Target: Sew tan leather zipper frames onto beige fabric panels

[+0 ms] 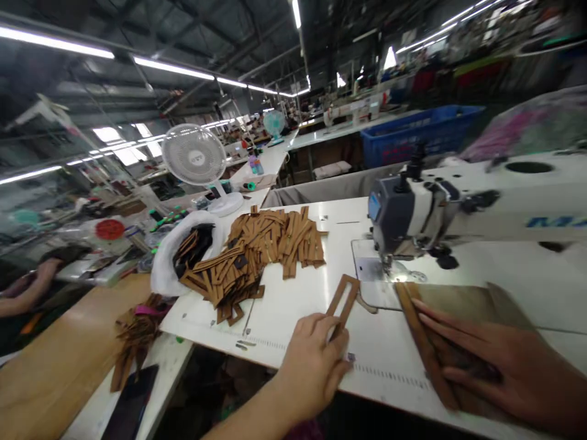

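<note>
My left hand (316,354) is closed on a brown frame-shaped strip (349,292) with a long slot, its far end standing out past the fingers over the white sewing table. To the right, my right hand (499,366) lies with fingers stretched over a brown panel (458,300), which has a darker brown band (424,351) along its left edge. The panel sits just in front of the needle area of a sewing machine (403,214). Part of the right hand is blurred.
A heap of brown slotted strips (266,238) covers the table's left part, beside a white bag (162,263) of dark pieces. Behind stand a white fan (195,156) and a blue crate (422,125). A phone (131,403) lies at lower left; another person's arm (34,287) shows far left.
</note>
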A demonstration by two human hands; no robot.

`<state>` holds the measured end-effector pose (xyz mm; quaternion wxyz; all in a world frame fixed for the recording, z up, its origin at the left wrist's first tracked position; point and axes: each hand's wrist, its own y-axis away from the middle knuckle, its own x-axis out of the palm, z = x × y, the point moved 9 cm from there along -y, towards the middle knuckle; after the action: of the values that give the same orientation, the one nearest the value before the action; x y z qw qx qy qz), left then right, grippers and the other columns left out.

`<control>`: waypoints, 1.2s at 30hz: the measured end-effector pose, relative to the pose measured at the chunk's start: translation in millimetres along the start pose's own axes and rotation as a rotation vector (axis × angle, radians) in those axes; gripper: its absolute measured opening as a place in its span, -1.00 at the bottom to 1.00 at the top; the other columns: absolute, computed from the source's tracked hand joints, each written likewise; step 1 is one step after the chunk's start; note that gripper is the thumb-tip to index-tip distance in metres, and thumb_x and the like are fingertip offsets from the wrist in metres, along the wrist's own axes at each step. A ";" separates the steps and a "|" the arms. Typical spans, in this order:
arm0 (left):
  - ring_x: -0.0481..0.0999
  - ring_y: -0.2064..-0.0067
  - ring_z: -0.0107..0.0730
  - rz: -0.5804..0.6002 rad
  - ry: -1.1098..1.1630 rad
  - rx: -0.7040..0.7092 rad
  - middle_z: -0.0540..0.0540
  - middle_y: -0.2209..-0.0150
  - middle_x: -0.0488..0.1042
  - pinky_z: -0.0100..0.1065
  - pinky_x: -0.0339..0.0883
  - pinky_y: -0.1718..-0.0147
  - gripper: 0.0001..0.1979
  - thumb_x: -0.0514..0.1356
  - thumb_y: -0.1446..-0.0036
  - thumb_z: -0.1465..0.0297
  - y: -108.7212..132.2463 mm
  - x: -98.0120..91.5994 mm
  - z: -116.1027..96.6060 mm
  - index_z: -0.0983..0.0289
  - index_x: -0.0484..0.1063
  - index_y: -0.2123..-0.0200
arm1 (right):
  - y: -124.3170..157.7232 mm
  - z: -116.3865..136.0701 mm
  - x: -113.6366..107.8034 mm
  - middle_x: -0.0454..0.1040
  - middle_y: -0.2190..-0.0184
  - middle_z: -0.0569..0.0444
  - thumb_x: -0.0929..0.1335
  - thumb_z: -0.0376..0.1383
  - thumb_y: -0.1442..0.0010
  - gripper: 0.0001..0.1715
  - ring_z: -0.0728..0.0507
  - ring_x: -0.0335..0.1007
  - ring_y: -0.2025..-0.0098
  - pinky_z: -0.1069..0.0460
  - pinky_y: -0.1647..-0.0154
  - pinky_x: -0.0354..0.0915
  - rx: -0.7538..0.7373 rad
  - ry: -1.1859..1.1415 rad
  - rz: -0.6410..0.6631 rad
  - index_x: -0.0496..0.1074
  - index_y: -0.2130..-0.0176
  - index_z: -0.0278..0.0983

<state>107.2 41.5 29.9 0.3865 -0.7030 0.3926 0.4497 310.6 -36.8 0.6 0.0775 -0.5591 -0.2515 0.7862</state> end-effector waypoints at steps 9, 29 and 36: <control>-0.16 -0.33 0.20 0.146 -0.079 0.202 0.48 -0.32 -0.13 0.23 -0.16 -0.20 0.21 0.17 0.13 -0.23 1.7 9.7 -4.4 0.41 -0.29 -0.33 | 1.4 -0.8 8.1 0.13 -0.24 -0.05 0.29 -0.14 -0.23 -0.25 -0.30 0.40 0.03 -0.18 0.16 0.43 -0.009 0.025 0.111 0.00 -0.32 -0.17; 0.31 -0.16 -0.16 -0.092 -0.191 0.252 0.31 -0.11 0.34 -0.08 0.35 -0.06 -0.55 -0.03 -0.25 0.57 -30.4 27.1 -25.1 0.33 0.14 -0.20 | -4.7 3.3 1.6 0.13 -0.23 -0.11 0.34 -0.17 -0.16 -0.19 -0.28 0.39 0.01 -0.15 0.14 0.44 -0.060 0.031 0.075 0.04 -0.30 -0.29; 0.34 -0.16 -0.21 -0.245 -0.206 0.234 0.28 -0.11 0.36 -0.20 0.42 -0.01 -0.63 -0.13 -0.36 0.44 -40.6 22.3 -16.1 0.30 0.25 -0.15 | -12.0 9.3 -7.1 0.12 -0.23 -0.11 0.34 -0.18 -0.13 -0.09 -0.24 0.45 0.10 -0.07 0.29 0.47 -0.087 0.035 0.027 -0.07 -0.34 -0.24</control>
<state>155.4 38.4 21.6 0.5553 -0.6462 0.3122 0.4202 302.7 -32.1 14.7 0.0470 -0.5791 -0.2768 0.7654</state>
